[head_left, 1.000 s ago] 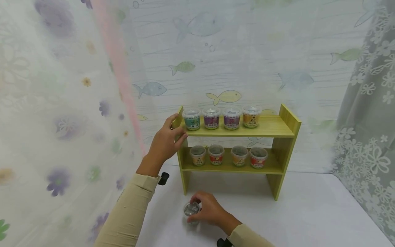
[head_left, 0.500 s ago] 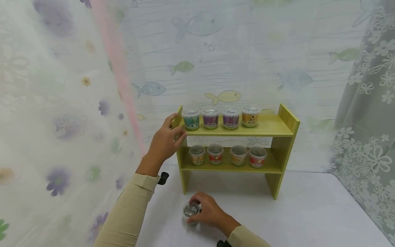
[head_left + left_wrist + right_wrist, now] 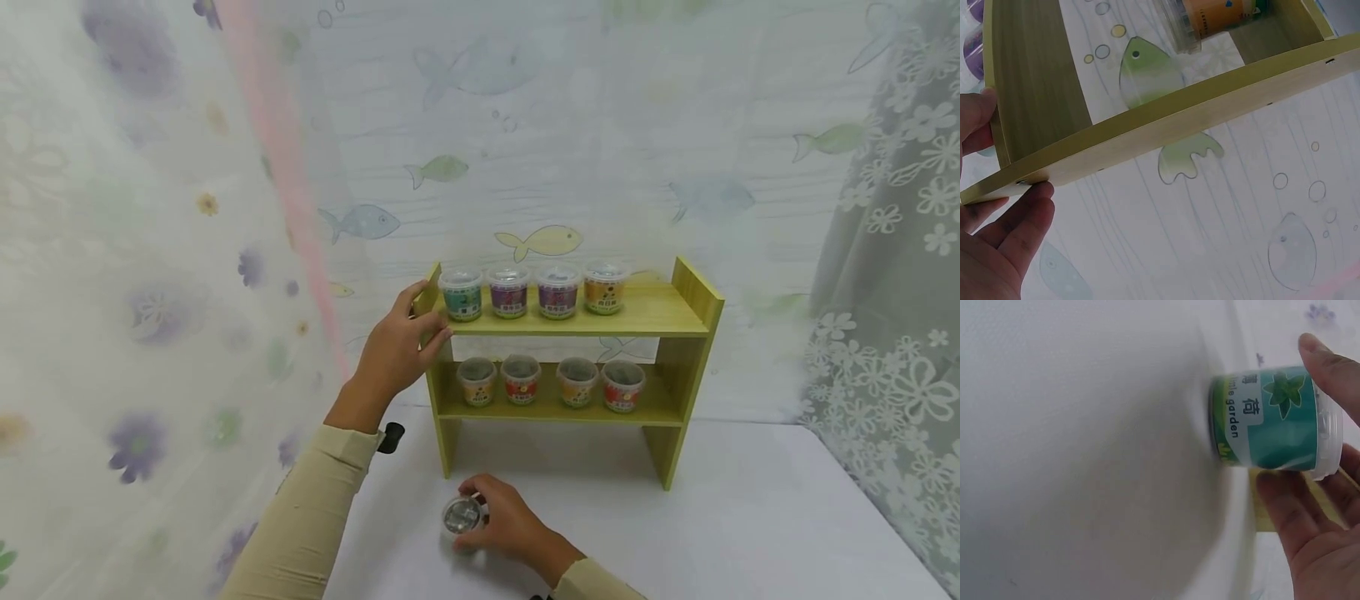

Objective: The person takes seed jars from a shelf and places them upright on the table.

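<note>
My left hand grips the left side panel of a small yellow-green wooden shelf near its upper board. In the left wrist view, the thumb lies on one side of the panel and fingers on its outer face. Low in front of the shelf, my right hand holds a small clear-lidded cup upright by its sides. The right wrist view shows that cup's teal label, with a green leaf and "little garden" on it. Thumb and fingers lie on opposite sides, near the lid.
Several lidded cups line the upper board, from a teal one to an orange one. Below stand orange and red cups. The white tabletop spreads around the shelf, with a fish-patterned curtain behind and a flowered one at left.
The head view has shifted slightly. Both hands keep their holds on the shelf and the cup.
</note>
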